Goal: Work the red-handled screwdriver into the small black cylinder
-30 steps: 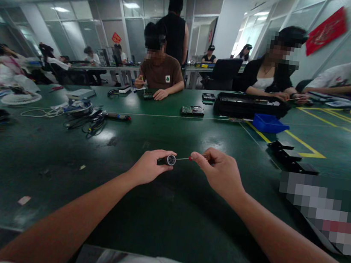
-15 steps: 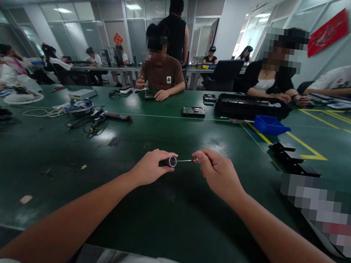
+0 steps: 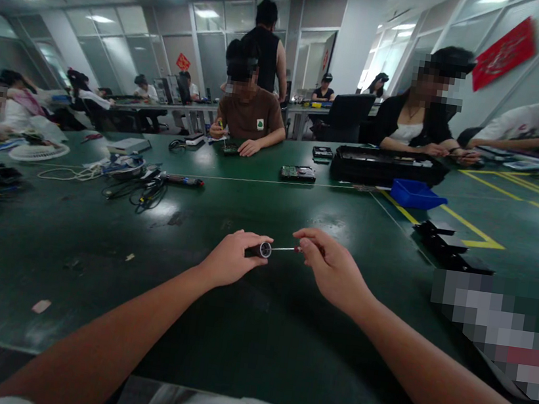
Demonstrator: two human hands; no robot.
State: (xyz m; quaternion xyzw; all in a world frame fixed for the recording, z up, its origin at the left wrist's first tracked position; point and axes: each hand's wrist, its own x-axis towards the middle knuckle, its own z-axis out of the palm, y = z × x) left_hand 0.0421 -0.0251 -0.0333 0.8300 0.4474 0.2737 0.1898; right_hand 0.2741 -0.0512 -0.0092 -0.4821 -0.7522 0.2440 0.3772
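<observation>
Above the green table, my left hand (image 3: 235,258) is closed around a dark cylindrical part (image 3: 263,249), whose round, light-rimmed end faces right. From the other side, my right hand (image 3: 333,263) grips the red handle of a small screwdriver (image 3: 286,249). Its thin metal shaft points left, and the tip meets the open end of the cylinder. Most of the handle is hidden by my fingers, and most of the cylinder's body lies behind my left thumb and fingers.
Cables (image 3: 146,192) and a dark rod-like device (image 3: 183,180) lie left ahead. Circuit-board drives (image 3: 298,173), a long black housing (image 3: 388,168) and a blue bin (image 3: 417,195) stand farther off. Black brackets (image 3: 452,246) sit at right. A co-worker (image 3: 251,113) works across the table.
My right index finger has straightened a little and the fingers have shifted on the screwdriver handle. My left hand and the cylinder stay in place.
</observation>
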